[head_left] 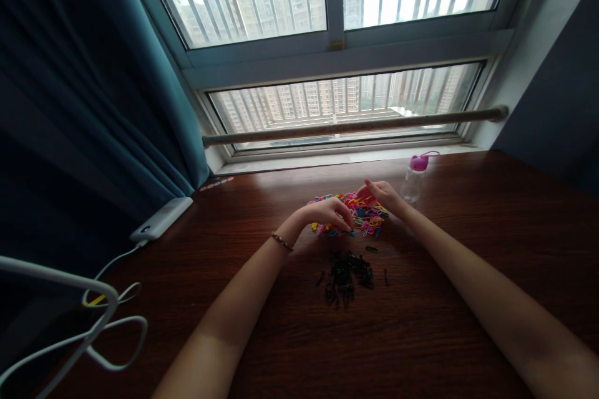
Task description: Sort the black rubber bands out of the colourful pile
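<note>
A pile of small, bright, multicoloured loops, like little elastic hair bands, lies on the brown wooden table. My left hand arches over the pile's left and front part. Its fingers are bent down and drawn together, with the tips by a blue piece at the near edge; what they pinch is too small to make out. At the pile's right back side is my right hand, thumb raised and fingers apart, with nothing visible in it. Closer to me sits a separate heap of black loops, several lying loose around it.
A clear bottle with a pink lid stands behind my right forearm. At left lie a white power bank and a looped white cable. A blue curtain hangs there. Behind the table runs a window rail.
</note>
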{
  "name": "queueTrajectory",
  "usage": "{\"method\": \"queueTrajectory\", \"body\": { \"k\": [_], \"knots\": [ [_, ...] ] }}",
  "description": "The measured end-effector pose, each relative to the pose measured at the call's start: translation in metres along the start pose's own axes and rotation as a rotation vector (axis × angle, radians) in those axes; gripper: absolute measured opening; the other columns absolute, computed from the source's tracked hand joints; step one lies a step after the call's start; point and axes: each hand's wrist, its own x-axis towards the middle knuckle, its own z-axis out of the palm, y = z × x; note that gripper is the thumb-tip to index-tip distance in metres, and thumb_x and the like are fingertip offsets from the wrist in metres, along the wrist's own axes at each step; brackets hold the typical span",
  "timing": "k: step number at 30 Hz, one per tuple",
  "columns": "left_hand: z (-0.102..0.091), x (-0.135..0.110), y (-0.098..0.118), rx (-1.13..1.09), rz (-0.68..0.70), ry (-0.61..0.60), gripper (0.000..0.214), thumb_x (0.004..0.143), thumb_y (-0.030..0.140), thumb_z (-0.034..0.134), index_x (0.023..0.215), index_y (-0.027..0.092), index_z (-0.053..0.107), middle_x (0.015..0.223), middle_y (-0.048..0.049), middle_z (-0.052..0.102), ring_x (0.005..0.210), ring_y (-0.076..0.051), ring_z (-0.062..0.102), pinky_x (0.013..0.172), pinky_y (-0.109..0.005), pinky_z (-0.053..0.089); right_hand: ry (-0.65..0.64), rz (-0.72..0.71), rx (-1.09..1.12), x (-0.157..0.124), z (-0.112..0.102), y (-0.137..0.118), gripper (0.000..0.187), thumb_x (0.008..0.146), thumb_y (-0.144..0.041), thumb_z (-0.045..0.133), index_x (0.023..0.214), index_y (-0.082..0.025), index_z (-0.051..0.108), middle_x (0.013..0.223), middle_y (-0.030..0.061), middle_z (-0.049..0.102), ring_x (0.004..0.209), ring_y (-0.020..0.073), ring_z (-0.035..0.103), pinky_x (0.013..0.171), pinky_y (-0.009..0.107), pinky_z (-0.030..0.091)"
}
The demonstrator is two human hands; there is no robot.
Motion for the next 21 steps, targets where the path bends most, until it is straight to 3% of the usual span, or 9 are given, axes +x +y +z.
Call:
{"method": "queueTrajectory", "body": {
  "k": [3, 6, 10, 13, 18, 21],
  "knots": [
    [0.006, 0.001, 0.004, 0.011, -0.014, -0.147, 0.020, 0.062, 0.026, 0.071, 0.077, 0.014, 0.069, 0.069, -0.0023, 0.066, 0.055, -0.012, 0.060, 0.051, -0.020, 0.047, 0.081, 0.002, 0.115, 0.002, -0.003, -0.002, 0.060, 0.071, -0.067, 0.043, 0.069, -0.011, 0.063, 0.071, 0.0122, 0.067, 0.059, 0.0167, 0.063, 0.054, 0.025, 0.049],
    [0.011, 0.000, 0.010, 0.028, -0.025, -0.253, 0.021, 0.061, 0.023, 0.071, 0.080, 0.014, 0.069, 0.073, -0.0036, 0.067, 0.059, -0.014, 0.061, 0.051, -0.021, 0.047, 0.184, -0.004, 0.027, 0.002, -0.007, 0.000, 0.060, 0.073, -0.066, 0.041, 0.065, -0.011, 0.063, 0.062, 0.0113, 0.065, 0.049, 0.0150, 0.060, 0.044, 0.023, 0.044],
    [0.012, -0.001, 0.012, 0.067, -0.034, -0.288, 0.021, 0.064, 0.021, 0.068, 0.084, 0.014, 0.068, 0.071, -0.0026, 0.066, 0.058, -0.013, 0.061, 0.051, -0.021, 0.047, 0.090, -0.062, -0.249, 0.000, -0.011, 0.007, 0.049, 0.071, -0.059, 0.051, 0.061, -0.012, 0.064, 0.054, 0.0069, 0.063, 0.045, 0.0125, 0.055, 0.043, 0.021, 0.040],
    [0.011, 0.004, 0.005, 0.193, 0.033, -0.099, 0.017, 0.068, 0.024, 0.064, 0.081, 0.013, 0.067, 0.069, -0.0019, 0.065, 0.057, -0.011, 0.059, 0.053, -0.020, 0.046, -0.011, -0.096, -0.396, 0.001, -0.012, 0.014, 0.037, 0.065, -0.049, 0.062, 0.067, -0.013, 0.067, 0.059, 0.0046, 0.065, 0.052, 0.0130, 0.056, 0.047, 0.021, 0.040],
    [0.014, 0.020, -0.010, 0.670, 0.255, 0.521, 0.015, 0.079, 0.021, 0.053, 0.084, 0.014, 0.065, 0.085, -0.0054, 0.065, 0.080, -0.015, 0.059, 0.073, -0.026, 0.044, -0.108, -0.069, -0.546, 0.003, -0.019, 0.020, 0.031, 0.061, -0.042, 0.065, 0.071, -0.013, 0.069, 0.061, 0.0027, 0.065, 0.056, 0.0128, 0.054, 0.050, 0.021, 0.037],
    [0.019, 0.023, -0.014, 0.959, 0.328, 0.597, 0.019, 0.082, 0.019, 0.048, 0.094, 0.019, 0.063, 0.103, -0.0059, 0.062, 0.101, -0.019, 0.052, 0.086, -0.032, 0.038, -0.130, -0.038, -0.623, 0.002, -0.024, 0.019, 0.031, 0.060, -0.044, 0.065, 0.068, -0.014, 0.069, 0.058, 0.0015, 0.063, 0.055, 0.0119, 0.052, 0.049, 0.021, 0.034]
  ]
}}
